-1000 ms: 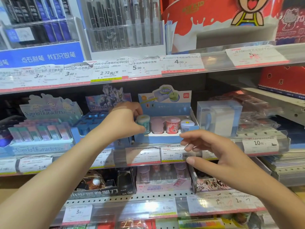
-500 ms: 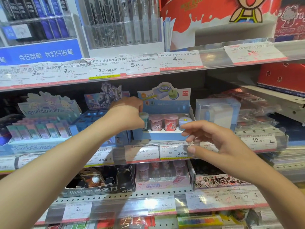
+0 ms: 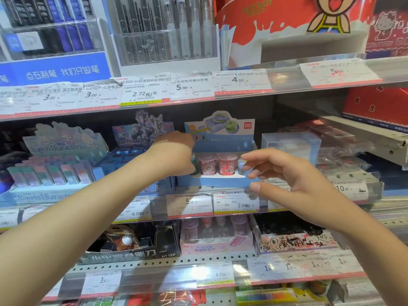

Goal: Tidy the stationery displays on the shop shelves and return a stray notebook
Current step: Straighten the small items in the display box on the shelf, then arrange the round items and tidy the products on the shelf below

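Observation:
A blue display box of small cup-shaped sharpeners stands on the middle shelf. Two pink sharpeners sit upright in its front slots. My left hand reaches in at the box's left end, with its fingers curled round a teal-capped sharpener that is mostly hidden behind the hand. My right hand hovers at the box's front right corner, fingers spread and holding nothing, and partly covers a pale-capped sharpener. No notebook can be made out.
Left of the blue box are a darker blue character box and a Sanrio eraser box. A clear plastic box stands to its right. Pen racks fill the shelf above, and a pink sharpener box sits below.
My left hand has pushed the teal-capped sharpener down into the left end of the blue box and now covers it. My right hand has risen from the price rail to the box's right corner.

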### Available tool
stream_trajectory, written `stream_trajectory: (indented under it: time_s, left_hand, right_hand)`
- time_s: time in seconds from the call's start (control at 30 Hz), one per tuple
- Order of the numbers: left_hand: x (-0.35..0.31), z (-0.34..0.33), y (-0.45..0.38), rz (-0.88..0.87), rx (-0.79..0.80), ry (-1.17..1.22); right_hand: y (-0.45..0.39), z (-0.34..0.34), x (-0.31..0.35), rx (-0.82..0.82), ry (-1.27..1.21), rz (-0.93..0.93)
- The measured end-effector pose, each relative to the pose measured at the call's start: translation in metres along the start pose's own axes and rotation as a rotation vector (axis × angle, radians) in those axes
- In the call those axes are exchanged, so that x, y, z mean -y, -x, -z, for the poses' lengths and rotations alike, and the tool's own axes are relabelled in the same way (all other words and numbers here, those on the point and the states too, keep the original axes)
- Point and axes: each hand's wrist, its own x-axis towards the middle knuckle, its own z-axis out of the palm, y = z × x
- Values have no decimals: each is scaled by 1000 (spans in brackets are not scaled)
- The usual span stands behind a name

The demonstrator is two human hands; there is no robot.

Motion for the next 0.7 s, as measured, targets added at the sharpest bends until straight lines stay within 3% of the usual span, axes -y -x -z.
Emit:
stream_trajectory:
  time_s: [0.23, 0.4, 0.57, 0.7]
  left_hand:
    - [5, 1, -3, -20, 56, 95]
    - [-1, 6, 0, -33, 66, 150]
    - [-9, 2, 1, -93, 68, 472]
    - [-8, 0, -2, -55, 113, 569]
  right_hand:
    - [-7, 2, -1, -19, 58, 20]
    - [-34, 1, 4, -21, 393, 89]
    - [-62, -7, 1, 112, 790, 46]
    - [-74, -16, -6, 178, 932, 12]
